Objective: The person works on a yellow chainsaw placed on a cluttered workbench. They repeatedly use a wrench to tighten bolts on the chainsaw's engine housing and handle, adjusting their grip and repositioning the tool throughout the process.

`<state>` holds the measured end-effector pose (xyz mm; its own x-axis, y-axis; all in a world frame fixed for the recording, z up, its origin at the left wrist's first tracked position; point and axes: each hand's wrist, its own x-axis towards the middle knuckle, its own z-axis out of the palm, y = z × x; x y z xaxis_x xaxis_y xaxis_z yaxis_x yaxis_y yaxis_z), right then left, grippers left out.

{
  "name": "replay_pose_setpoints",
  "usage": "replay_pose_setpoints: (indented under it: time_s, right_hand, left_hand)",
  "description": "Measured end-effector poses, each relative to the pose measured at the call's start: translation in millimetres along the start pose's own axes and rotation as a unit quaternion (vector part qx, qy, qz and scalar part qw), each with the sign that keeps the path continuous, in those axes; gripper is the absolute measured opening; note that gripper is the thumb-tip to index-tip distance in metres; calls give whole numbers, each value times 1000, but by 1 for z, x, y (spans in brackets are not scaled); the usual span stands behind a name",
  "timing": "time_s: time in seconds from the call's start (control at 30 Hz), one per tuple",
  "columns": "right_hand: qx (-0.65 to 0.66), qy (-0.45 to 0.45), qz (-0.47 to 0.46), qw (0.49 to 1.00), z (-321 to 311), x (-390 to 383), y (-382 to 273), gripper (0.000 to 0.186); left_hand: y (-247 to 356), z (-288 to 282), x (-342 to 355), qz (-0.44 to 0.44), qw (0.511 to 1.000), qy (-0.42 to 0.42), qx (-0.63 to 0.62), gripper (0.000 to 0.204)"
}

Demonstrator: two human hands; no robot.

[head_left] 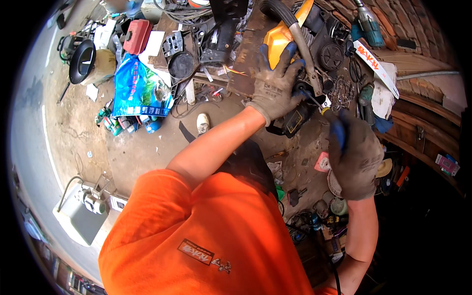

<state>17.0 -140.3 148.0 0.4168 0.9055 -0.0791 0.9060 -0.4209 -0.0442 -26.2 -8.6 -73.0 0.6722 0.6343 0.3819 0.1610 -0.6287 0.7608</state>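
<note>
Yellow-orange and black machine with a ribbed cylinder (279,41) lies ahead of the person, just right of a worn brown wooden board (244,60); what bears its weight is hidden. A bent grey metal tube with a black grip (301,44) runs along its right side.

On the machine's near end, the left hand (276,84), in a grey work glove with blue fingertips, lies with fingers spread wide over the smooth housing, seeming to steady it. To the machine's near right, the right hand (358,156), gloved alike and blurred, is curled around a screwdriver with a thin metal shaft and a yellow-marked handle (324,111), its shaft slanting toward the metal tube's lower end.

A black boxy part with yellow markings (295,121) sits at the machine's near side; whether it is joined on cannot be told. A round black slotted cover (332,55) is right of the machine.

Work looks to be partway: the smooth housing and the tube are in place, while the tool is engaged or nearly so. Whether any screw is loose or tight is hidden, so what remains cannot be judged further.
</note>
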Motion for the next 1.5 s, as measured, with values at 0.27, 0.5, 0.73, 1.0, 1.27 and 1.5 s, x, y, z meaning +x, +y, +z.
replay_pose_setpoints:
  time_s: [0.27, 0.5, 0.73, 1.0, 1.27, 1.5]
  right_hand:
    - [31, -54, 68, 996, -3, 1, 4, 45]
    - [54, -32, -24, 998, -3, -1, -6, 35]
    - [138, -43, 150, 978, 2, 2, -2, 33]
    - [-14, -9, 12, 1000, 12, -10, 8, 43]
    - [47, 9, -66, 997, 8, -10, 8, 46]
    - [135, 37, -24, 990, 13, -10, 0, 44]
  left_hand:
    - [4, -1, -1, -20, 999, -26, 31, 81]
    - [0, 2, -1, -14, 999, -30, 19, 88]
    - [-5, -7, -1, -29, 996, -78, 25, 103]
    - [-1, -6, -1, -19, 992, -105, 62, 89]
    - [-1, -7, -1, -6, 994, -91, 64, 90]
    - [3, -8, 0, -22, 991, -109, 73, 95]
